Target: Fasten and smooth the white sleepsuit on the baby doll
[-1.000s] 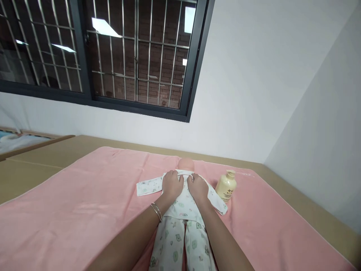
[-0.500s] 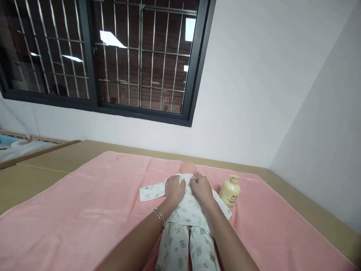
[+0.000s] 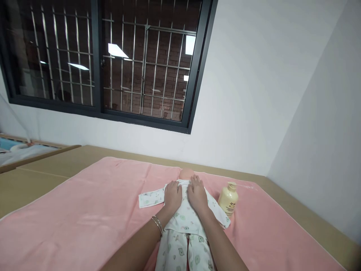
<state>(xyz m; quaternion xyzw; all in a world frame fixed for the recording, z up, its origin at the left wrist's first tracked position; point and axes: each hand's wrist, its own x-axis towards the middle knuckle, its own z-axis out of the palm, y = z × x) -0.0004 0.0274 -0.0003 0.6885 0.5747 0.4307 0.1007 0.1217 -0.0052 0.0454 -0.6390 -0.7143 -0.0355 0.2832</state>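
Note:
A baby doll [image 3: 186, 174] lies on its back on a pink blanket [image 3: 107, 195], its head toward the wall. It is dressed in a white printed top [image 3: 184, 218] and matching trousers [image 3: 173, 250]. My left hand [image 3: 173, 196] rests flat on the left side of the doll's chest, fingers stretched toward the shoulder. On the right side of the chest lies my right hand [image 3: 197, 194], its fingers extended near the doll's neck. The left sleeve [image 3: 151, 198] of the top spreads out sideways; the right one slants down toward a yellow pump bottle [image 3: 229, 199].
The blanket covers a tan table top [image 3: 45, 180]. Behind it rises a white wall [image 3: 239, 94] with a dark-framed, barred window [image 3: 98, 67]. At the far left is a wooden-edged crib or box [image 3: 31, 150] holding pale and blue cloth.
The view has tilted up slightly, so everything sits lower. Both hands stay on the doll's chest; the right fingers now lie straighter and the left thumb is closer to its fingers.

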